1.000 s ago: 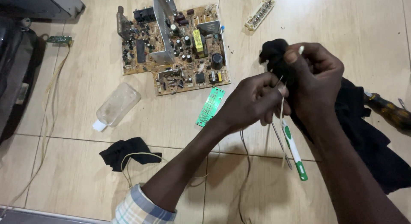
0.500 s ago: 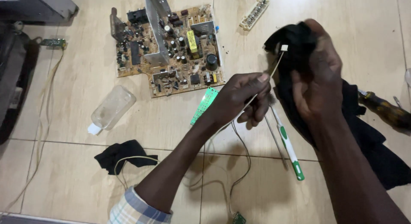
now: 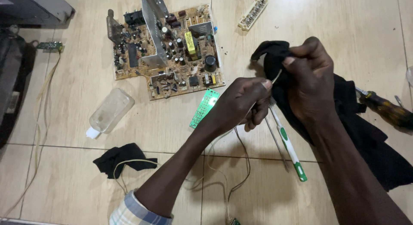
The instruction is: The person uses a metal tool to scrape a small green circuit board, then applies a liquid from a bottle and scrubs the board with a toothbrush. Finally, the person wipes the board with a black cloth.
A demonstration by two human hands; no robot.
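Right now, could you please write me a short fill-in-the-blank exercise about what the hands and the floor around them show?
1. The right hand grips a cloth whose colour is ____.
2. The left hand pinches a thin pale ____ that runs up into the cloth.
3. The clear plastic bottle lies on its side, with a cap coloured ____.
4. The toothbrush on the tiled floor is white and ____.

Missing words: black; wire; white; green
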